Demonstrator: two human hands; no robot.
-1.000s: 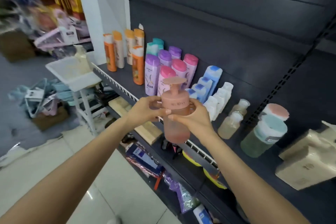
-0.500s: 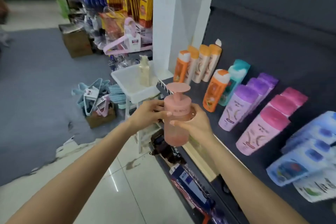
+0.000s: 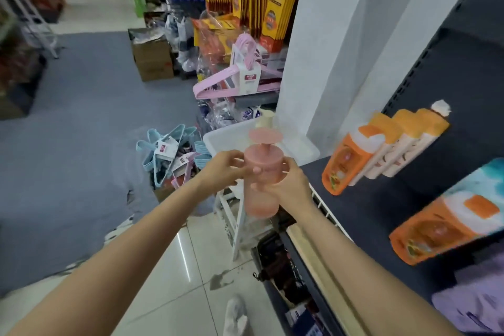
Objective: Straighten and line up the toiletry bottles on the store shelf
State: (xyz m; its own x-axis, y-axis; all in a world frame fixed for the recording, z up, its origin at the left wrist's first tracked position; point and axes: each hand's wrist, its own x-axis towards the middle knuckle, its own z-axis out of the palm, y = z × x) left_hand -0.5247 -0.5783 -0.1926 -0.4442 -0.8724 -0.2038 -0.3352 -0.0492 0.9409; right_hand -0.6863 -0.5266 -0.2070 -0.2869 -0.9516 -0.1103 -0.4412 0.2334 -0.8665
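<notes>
I hold a pink frosted pump bottle (image 3: 261,199) upright in the air, left of the dark shelf (image 3: 362,207). My right hand (image 3: 289,185) grips its collar from the right. My left hand (image 3: 226,169) pinches the collar from the left. On the shelf stand orange and cream bottles (image 3: 381,150) in a row near the white pillar. A larger orange bottle (image 3: 447,226), a teal one (image 3: 480,180) and a purple one (image 3: 474,305) show at the right edge, blurred.
A white plastic stool-table (image 3: 308,150) with a cream pump bottle (image 3: 266,120) stands behind the pink bottle. Pink hangers (image 3: 234,82), blue hangers (image 3: 163,153) and cardboard boxes (image 3: 152,57) crowd the floor at left. A white wire rail (image 3: 327,213) edges the shelf.
My view has swung left along the shelf, away from the purple, pink and blue bottles. The pink pump bottle stays in both hands, carried toward the shelf's left end.
</notes>
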